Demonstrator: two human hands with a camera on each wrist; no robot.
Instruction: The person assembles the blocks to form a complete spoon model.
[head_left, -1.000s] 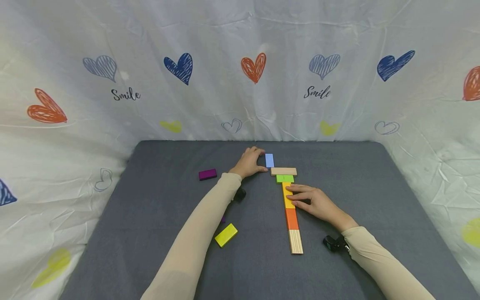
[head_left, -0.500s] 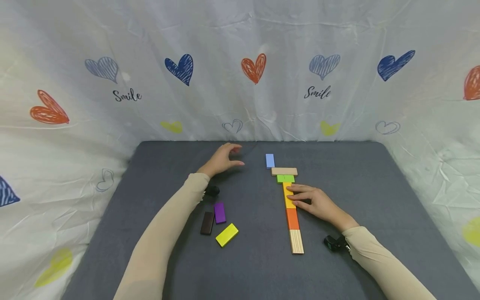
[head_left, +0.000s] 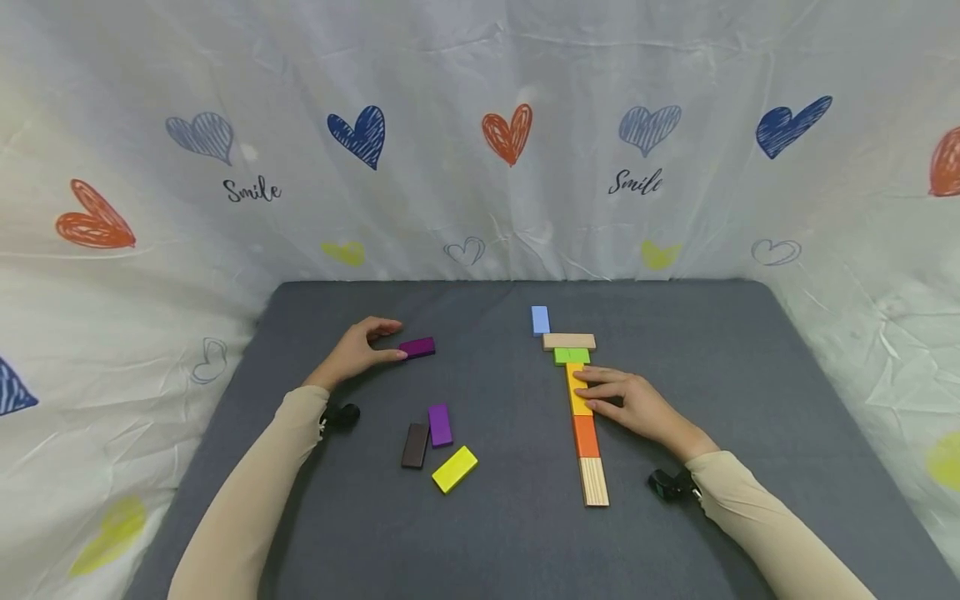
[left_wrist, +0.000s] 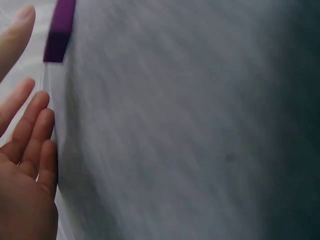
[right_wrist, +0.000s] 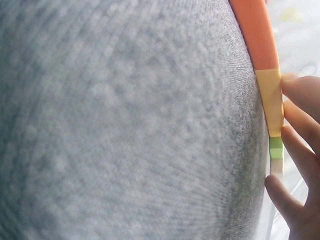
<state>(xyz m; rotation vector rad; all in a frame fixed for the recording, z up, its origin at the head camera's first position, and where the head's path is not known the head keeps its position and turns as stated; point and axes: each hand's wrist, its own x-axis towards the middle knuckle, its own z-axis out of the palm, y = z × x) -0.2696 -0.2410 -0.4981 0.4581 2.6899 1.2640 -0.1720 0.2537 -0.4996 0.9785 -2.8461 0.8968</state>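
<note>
My left hand [head_left: 360, 348], thumb and fingers spread, is right beside a dark magenta block [head_left: 417, 347], the thumb tip at its near end. In the left wrist view that purple block [left_wrist: 61, 31] stands beyond the fingertips, with nothing in the hand. My right hand [head_left: 633, 404] rests its extended fingertips on an amber block [head_left: 576, 388]. This block lies in a line with an orange block [head_left: 587, 437] and a striped wooden block [head_left: 594, 482]. Green blocks [head_left: 572, 356], a crosswise plain wooden block [head_left: 568, 341] and a light blue block [head_left: 540, 320] continue it at the far end.
Left of the line lie a violet block [head_left: 440, 426], a dark brown block [head_left: 415, 446] and a bright yellow block [head_left: 454, 470]. A grey cloth covers the table [head_left: 510, 533]. Behind it hangs a white curtain [head_left: 427, 208] printed with hearts.
My left hand has moved away from the light blue block, leftward across the table to the dark magenta block. The light blue block stays where it was. My right hand keeps its place.
</note>
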